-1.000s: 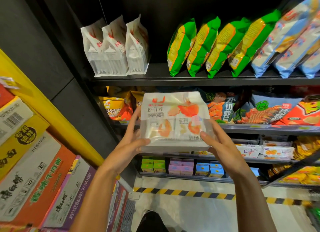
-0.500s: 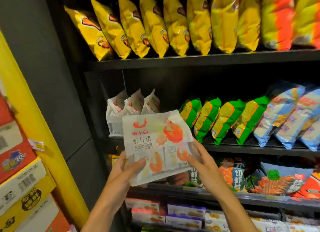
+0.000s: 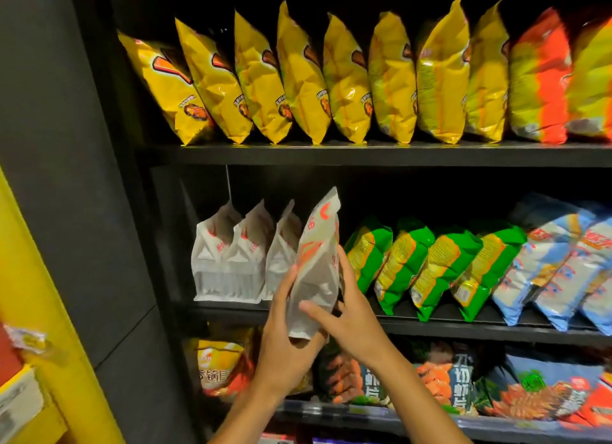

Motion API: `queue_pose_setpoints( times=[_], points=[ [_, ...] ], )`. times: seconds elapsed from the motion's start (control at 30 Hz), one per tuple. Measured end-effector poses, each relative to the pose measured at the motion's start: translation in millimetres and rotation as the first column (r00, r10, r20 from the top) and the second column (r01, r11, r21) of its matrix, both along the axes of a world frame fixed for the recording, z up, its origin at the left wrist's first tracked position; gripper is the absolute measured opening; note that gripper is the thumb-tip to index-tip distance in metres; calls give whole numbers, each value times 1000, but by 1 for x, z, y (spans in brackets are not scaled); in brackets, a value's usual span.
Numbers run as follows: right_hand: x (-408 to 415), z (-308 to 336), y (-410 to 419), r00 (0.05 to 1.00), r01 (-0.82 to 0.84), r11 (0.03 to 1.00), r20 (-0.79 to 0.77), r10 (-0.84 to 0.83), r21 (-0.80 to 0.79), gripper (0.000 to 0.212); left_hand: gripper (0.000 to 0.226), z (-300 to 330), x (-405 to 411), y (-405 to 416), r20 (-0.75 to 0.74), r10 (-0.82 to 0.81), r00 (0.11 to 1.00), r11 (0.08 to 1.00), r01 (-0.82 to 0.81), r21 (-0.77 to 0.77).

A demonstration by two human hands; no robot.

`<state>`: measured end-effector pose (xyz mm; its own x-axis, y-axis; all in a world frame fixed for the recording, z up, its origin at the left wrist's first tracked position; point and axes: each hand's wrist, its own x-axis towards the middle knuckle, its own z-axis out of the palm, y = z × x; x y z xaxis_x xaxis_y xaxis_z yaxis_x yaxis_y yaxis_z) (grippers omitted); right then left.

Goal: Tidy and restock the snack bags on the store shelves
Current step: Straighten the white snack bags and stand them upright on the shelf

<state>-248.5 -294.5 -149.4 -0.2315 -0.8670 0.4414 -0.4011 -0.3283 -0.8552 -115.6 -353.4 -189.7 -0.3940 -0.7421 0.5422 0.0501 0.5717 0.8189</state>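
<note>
I hold a white snack bag with red shrimp print upright and edge-on, in front of the middle shelf. My left hand grips its bottom from the left. My right hand clasps its lower right side, thumb across the front. The bag stands just right of three matching white bags on that shelf, in the gap before the green bags.
Yellow chip bags line the top shelf, orange ones at the right. Light blue bags fill the middle shelf's right end. Shrimp chip bags sit on the lower shelf. A dark side panel and yellow cartons stand at left.
The bag has turned from facing me to edge-on and risen to the middle shelf beside the white bags. My view has tilted upward.
</note>
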Motion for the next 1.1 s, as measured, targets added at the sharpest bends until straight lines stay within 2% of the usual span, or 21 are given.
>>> queue_pose_setpoints(
  times=[0.1, 0.23, 0.37, 0.43, 0.5, 0.6, 0.67, 0.8, 0.9, 0.97, 1.1],
  points=[
    [-12, -9, -21, 999, 44, 999, -28, -44, -10, 100, 83, 0, -3, -18, 57, -38, 998, 997, 41, -60],
    [-23, -22, -44, 993, 88, 996, -80, -86, 17, 95, 66, -8, -6, -44, 156, -81, 984, 994, 92, -64],
    [-29, -46, -49, 968, 192, 980, -178, -179, 61, 89, 54, -26, -5, -67, 282, -25, 959, 994, 53, -93],
    [-28, -57, -47, 938, 282, 959, -221, -267, 36, 83, 50, -30, -3, -71, 281, 34, 959, 990, 6, -142],
    [-25, -60, -46, 875, 377, 922, -294, -384, -84, 75, 50, -33, -4, -75, 289, 86, 954, 983, -34, -178],
    [-23, -55, -58, 792, 426, 874, -372, -485, -234, 68, 54, -32, -8, -82, 301, 135, 944, 972, -68, -223],
    [-26, -51, -70, 774, 450, 867, -391, -499, -216, 70, 54, -30, -10, -86, 274, 172, 946, 962, -101, -256],
    [-23, -45, -84, 708, 524, 815, -405, -578, -247, 84, 56, -19, -10, -92, 104, 243, 964, 917, -194, -349],
    [-19, -46, -88, 636, 458, 798, -484, -602, -391, 80, 57, -5, -12, -100, 58, 260, 964, 888, -215, -406],
    [-20, -48, -93, 618, 401, 817, -535, -575, -414, 74, 56, 4, -16, -107, 96, 256, 962, 894, -197, -403],
    [-24, -46, -99, 670, 354, 858, -539, -510, -371, 73, 54, 13, -27, -116, 231, 250, 940, 907, -144, -395]
  ],
)
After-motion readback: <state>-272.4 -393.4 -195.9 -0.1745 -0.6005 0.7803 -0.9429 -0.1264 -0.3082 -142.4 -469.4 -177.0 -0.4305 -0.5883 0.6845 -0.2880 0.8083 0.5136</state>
